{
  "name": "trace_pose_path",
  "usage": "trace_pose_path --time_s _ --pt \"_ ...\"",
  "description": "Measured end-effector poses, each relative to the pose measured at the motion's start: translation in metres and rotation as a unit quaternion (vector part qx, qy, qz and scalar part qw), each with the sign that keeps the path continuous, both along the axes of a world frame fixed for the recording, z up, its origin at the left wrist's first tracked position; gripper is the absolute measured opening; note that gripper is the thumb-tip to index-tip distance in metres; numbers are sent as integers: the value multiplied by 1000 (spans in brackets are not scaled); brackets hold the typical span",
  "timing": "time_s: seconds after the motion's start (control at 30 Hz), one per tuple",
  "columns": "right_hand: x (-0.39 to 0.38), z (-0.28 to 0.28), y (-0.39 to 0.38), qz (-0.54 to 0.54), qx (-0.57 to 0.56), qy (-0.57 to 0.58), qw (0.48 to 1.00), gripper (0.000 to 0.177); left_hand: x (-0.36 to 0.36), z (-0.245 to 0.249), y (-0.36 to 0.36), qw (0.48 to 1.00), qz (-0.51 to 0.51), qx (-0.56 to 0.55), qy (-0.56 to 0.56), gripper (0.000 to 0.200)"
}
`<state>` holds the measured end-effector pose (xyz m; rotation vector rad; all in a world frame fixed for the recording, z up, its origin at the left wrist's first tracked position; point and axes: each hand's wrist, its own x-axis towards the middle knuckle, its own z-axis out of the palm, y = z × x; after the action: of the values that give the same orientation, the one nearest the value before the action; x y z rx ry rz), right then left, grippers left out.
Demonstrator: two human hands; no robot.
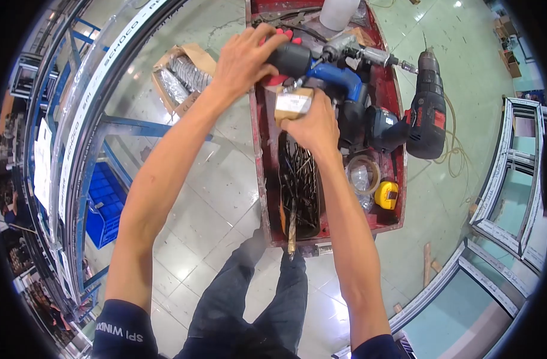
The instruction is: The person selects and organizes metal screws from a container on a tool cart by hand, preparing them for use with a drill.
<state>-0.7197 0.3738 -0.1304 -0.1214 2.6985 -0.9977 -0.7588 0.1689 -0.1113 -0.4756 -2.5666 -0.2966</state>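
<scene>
The left hand (243,60) is closed over the black end of a power tool (292,58), fingers curled round its far side and the thumb on the near side. The tool's blue body (340,79) runs off to the right of that hand and bends down toward the right hand. The right hand (314,127) is wrapped round a small cardboard box (293,103), gripping it from below with the fingers shut on its sides; the box sits just under the left hand, touching or nearly touching the black tool (which of the two cannot be told).

Both hands work over a red tray (258,152). Just below the right hand lies a heap of drill bits (300,179). To the right of its wrist are a roll of tape (362,173) and a yellow tape measure (386,194). Further right of both hands a red and black drill (428,113) rests at the tray's edge. Beyond the left hand stands a white container (338,12). Left of the left forearm, on the floor, an open carton (181,75) holds silvery parts.
</scene>
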Motion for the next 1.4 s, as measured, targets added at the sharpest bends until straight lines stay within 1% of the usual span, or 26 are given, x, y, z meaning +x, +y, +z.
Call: trace_pose_path --time_s 0.03,0.07,0.1,0.13,0.17,0.2,0.27,0.33,0.37,0.43,0.47,0.53,0.57,0.67,0.7,0.8,0.83,0.93,0.97,1.07,1.1,1.2,1.23,1.3,1.33,1.4 --pt "-6 -1 -4 2 5 -21 1000 84 -6 -7 -2 999 8 2 32 56" --pt "-12 -1 -8 3 9 -37 999 89 -10 -14 -3 997 52 42 34 53" --pt "-11 -19 -11 -7 -4 48 999 86 -14 -22 -2 991 96 82 37 50" --pt "-13 -21 -14 4 12 53 999 85 -16 -21 2 982 140 122 38 47" --pt "-15 -22 -17 15 26 58 998 84 -14 -22 8 962 182 199 36 38" --pt "-16 -23 -21 25 38 62 997 83 -8 -20 15 947 184 264 -13 37" --pt "-15 -22 -20 34 18 59 998 75 11 -26 23 898 184 386 -108 35" --pt "-18 -18 -14 52 5 51 997 71 44 -41 21 913 87 361 -170 44" --pt "-18 -21 -11 52 -7 74 996 68 61 -39 20 920 63 344 -174 53" --pt "-13 -4 -5 53 -38 110 992 63 85 -35 20 932 17 314 -182 71" --pt "-9 7 -2 55 -52 124 989 61 92 -35 22 909 -6 362 -204 78" --pt "-2 25 6 79 -115 219 966 68 106 -21 27 853 -45 456 -251 91" --pt "4 38 10 94 -136 215 962 72 110 -13 30 811 -77 508 -282 108" --pt "26 60 15 141 -195 191 952 82 118 4 40 654 -107 690 -293 121" --pt "32 65 17 157 -213 182 947 85 119 0 37 649 -129 696 -278 125" --pt "51 77 29 204 -187 167 946 91 128 -1 43 730 -80 622 -271 127" --pt "54 73 34 219 -180 172 943 94 134 1 51 719 -76 647 -243 118" --pt "60 77 47 247 -183 163 937 90 149 11 56 745 -72 615 -247 117" --pt "61 81 51 240 -188 145 941 78 152 9 58 744 -62 615 -254 116" --pt "52 74 64 243 -256 88 932 64 160 7 62 748 -33 592 -300 116" --pt "51 75 65 236 -247 132 930 53 162 4 64 733 -29 610 -301 117" --pt "53 69 66 217 -283 174 918 46 169 -8 70 694 -32 656 -295 118" --pt "55 73 67 195 -270 190 923 40 170 -9 73 685 -43 668 -288 118" --pt "65 76 51 5 -386 148 911 35 172 -8 76 662 -64 691 -282 117" --pt "69 77 45 -90 -437 125 886 33 175 -7 76 693 -72 658 -286 117" --pt "60 75 39 -63 -507 150 847 27 180 -6 74 750 -88 587 -293 116"
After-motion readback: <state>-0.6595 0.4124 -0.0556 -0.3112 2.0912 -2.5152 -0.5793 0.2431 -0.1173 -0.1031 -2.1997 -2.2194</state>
